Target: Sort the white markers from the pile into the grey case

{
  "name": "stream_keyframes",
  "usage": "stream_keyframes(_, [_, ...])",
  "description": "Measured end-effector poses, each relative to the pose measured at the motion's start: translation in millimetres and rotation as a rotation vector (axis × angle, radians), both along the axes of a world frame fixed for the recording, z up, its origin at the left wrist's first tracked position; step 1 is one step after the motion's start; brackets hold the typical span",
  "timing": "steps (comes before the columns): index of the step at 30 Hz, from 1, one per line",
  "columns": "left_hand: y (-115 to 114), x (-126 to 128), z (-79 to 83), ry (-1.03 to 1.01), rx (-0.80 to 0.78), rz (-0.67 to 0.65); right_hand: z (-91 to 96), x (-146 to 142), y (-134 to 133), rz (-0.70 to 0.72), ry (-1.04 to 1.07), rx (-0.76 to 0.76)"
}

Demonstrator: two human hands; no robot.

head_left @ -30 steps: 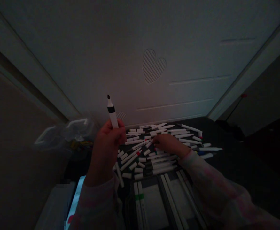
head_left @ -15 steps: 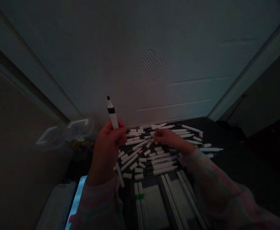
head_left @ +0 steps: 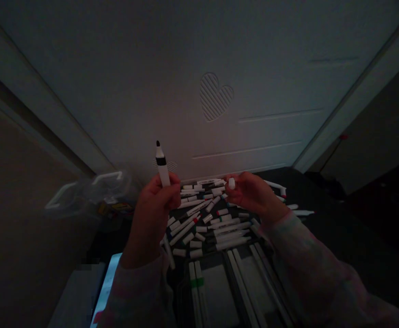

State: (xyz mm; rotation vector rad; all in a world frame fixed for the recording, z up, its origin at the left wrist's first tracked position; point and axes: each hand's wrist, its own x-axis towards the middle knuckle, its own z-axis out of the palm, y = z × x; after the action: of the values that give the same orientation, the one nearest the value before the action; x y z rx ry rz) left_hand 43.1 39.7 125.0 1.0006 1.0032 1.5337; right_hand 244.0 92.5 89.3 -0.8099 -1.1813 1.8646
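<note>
An uncapped marker (head_left: 163, 173) with a white barrel, a black band and a black tip stands nearly upright in my left hand (head_left: 153, 212), whose fingers are closed around its lower part. My right hand (head_left: 252, 193) pinches a small white marker cap (head_left: 232, 183) at its fingertips, above the far part of the pile. Under and between both hands lie many loose white markers (head_left: 228, 235) and caps (head_left: 196, 253), several with coloured bands or tips. The room is dim, so the cap's colour mark cannot be made out.
Close to me is a dark divided case (head_left: 232, 291) with several markers in its slots. Clear plastic lids or boxes (head_left: 100, 187) stand at the left, and a lit screen (head_left: 107, 287) lies below them. A white panel with a heart relief (head_left: 215, 97) rises behind the dark surface.
My right hand has lifted from the pile with a white cap and turned so the cap shows. My left hand still holds the marker, almost in the same place.
</note>
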Motion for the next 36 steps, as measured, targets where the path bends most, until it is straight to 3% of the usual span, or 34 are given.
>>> stream_keyframes(2, [0.0, 0.7, -1.2, 0.021, -0.009, -0.034, 1.9, -0.2, -0.6, -0.024, -0.145, 0.107])
stream_keyframes(6, [0.4, 1.0, -2.9, 0.032, -0.003, -0.036, -2.6, -0.5, 2.2, -0.078, -0.662, 0.435])
stream_keyframes(11, [-0.4, 0.5, -0.3, 0.024, 0.001, -0.01, -23.9, -3.3, 6.8, -0.052, -1.181, 0.634])
stream_keyframes(14, [-1.0, 0.3, 1.6, 0.024, 0.005, 0.005, -35.2, -7.9, 5.8, 0.026, -1.355, 0.701])
stream_keyframes(20, [-0.5, -9.0, 4.2, -0.008, 0.056, 0.037, -38.9, -12.3, 3.5, 0.179, -1.452, 0.797])
stream_keyframes(26, [-5.6, -30.1, 9.4, 0.072, 0.114, 0.143, -35.2, -6.8, 8.8, 0.183, -1.404, 0.819])
stream_keyframes(28, [-7.8, -36.0, 9.6, 0.246, 0.056, 0.236, -33.8, -4.3, 10.1, 0.166, -1.384, 0.817])
stream_keyframes(31, [-6.5, -42.5, 6.2, 0.666, -0.094, 0.312, -31.4, 0.1, 10.8, 0.137, -1.358, 0.813])
stream_keyframes(36, [9.3, -51.5, -7.4, 1.181, -0.185, 0.163, -27.5, 8.0, 11.0, 0.085, -1.332, 0.776])
